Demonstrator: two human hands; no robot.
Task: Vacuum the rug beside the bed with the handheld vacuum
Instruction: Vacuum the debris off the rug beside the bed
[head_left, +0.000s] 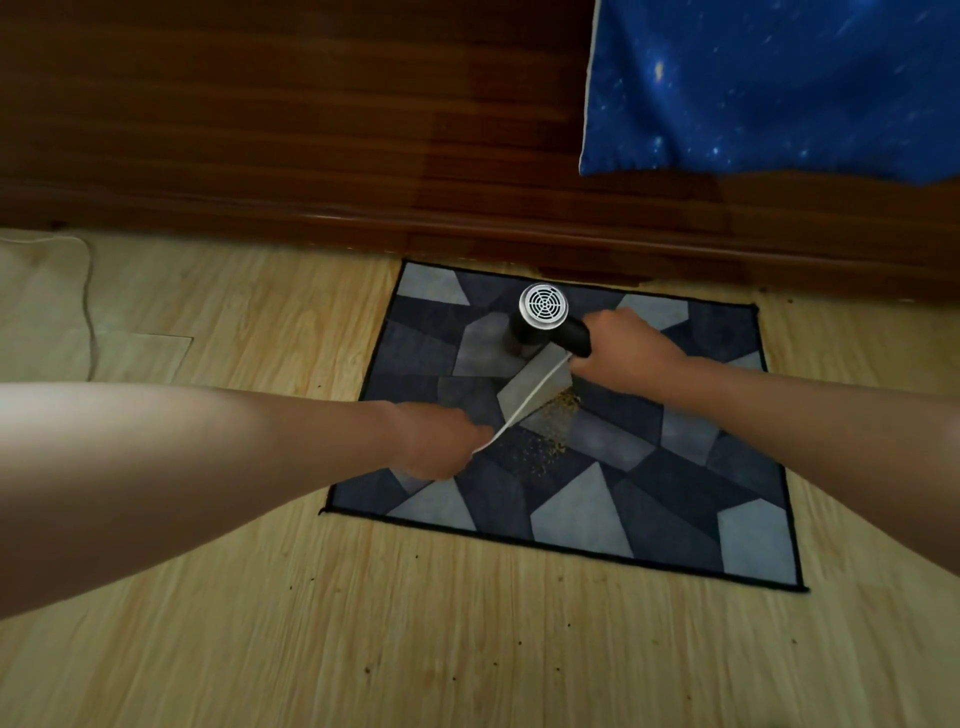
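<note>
A grey and dark blue patchwork rug (675, 499) lies on the wooden floor against the bed's wooden side. Yellow-brown crumbs (553, 426) are scattered near its middle. My right hand (623, 348) grips the black handle of the handheld vacuum (540, 322), whose round white vented end faces up and whose nozzle points down onto the rug's far part. A white cord (530, 402) runs from the vacuum's handle to my left hand (441, 441), which pinches it above the rug's left part.
The bed's dark wooden side panel (311, 130) runs across the back. A blue starry sheet (769, 88) hangs over it at the right. A thin white cable (88, 291) lies on the floor at the far left. Small dark specks dot the floor (415, 623) in front.
</note>
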